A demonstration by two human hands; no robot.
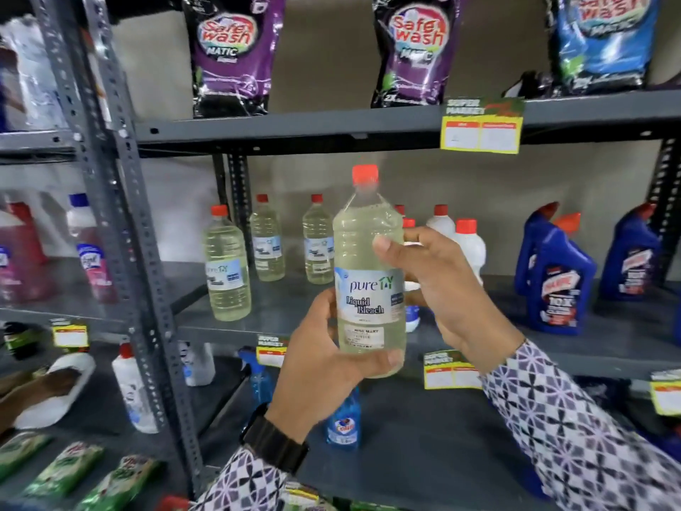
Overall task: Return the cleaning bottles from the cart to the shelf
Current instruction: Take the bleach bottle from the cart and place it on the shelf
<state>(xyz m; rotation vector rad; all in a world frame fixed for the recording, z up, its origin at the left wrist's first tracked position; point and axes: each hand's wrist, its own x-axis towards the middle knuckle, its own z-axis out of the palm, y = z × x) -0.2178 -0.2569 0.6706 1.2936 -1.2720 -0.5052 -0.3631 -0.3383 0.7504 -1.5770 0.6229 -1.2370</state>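
A clear liquid bleach bottle (369, 274) with pale yellow liquid and a red cap is held upright in front of the middle shelf (294, 326). My left hand (324, 359) grips its lower part from below and the left. My right hand (442, 285) wraps its upper body from the right. Three matching bleach bottles (227, 263) stand on that shelf behind it, to the left. The cart is out of view.
White bottles with red caps (468, 248) and blue toilet-cleaner bottles (560, 278) stand to the right on the same shelf. Detergent pouches (232, 53) fill the top shelf. Blue spray bottles (342, 422) sit on the lower shelf. A grey slotted upright (121, 215) stands at left.
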